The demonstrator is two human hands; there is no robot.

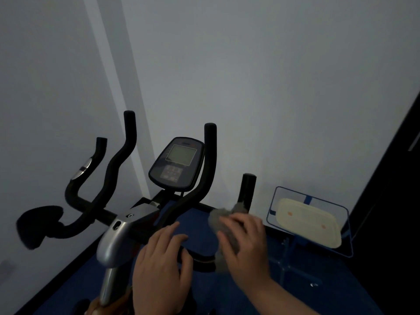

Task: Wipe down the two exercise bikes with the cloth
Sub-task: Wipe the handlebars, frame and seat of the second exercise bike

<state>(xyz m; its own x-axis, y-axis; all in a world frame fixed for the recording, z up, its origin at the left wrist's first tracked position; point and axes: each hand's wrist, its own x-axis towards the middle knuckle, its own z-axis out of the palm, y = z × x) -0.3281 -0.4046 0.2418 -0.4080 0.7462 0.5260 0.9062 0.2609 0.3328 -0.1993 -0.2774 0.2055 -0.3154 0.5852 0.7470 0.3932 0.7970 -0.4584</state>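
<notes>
An exercise bike's black handlebars (113, 169) and its grey console (177, 165) with a screen stand in front of me, on a silver stem (114, 241). My right hand (246, 242) grips a grey cloth (219, 220) against the right side of the handlebar, just below an upright black grip (248, 189). My left hand (162, 267) rests on the near curved bar with its fingers laid over it. Only this one bike is in view.
A pale wall stands close behind the bike. A blue-framed stand (272, 205) holding a cream tray-like object (306, 223) is at the right, beside a dark panel (391, 201). The floor (227, 298) is blue.
</notes>
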